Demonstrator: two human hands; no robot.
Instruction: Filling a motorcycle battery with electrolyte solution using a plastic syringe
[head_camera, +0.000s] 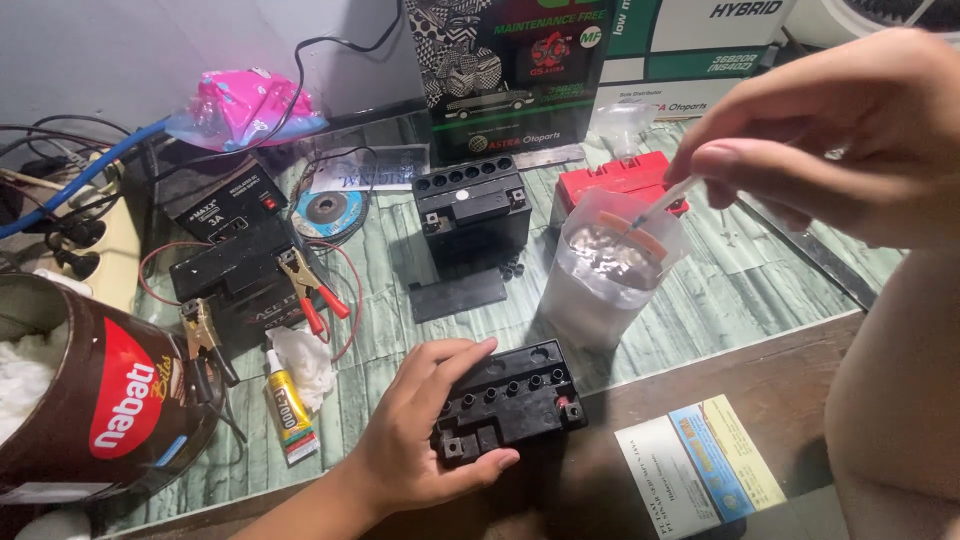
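Filling seems under way: right hand (860, 140) pinches a syringe (668, 198), perhaps a dropper, over the cup (600, 285). Left hand (420, 430) grips the battery (510, 400); its open cells need a steady tip next.

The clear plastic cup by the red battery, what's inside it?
The clear plastic cup holds clear liquid, and the tip of a thin syringe-like tube held by the right hand dips in. The cup's bottom can't be made out.

A plain grey wall (120, 50) backs a green-patterned, wood-edged table (760, 280) under soft light.
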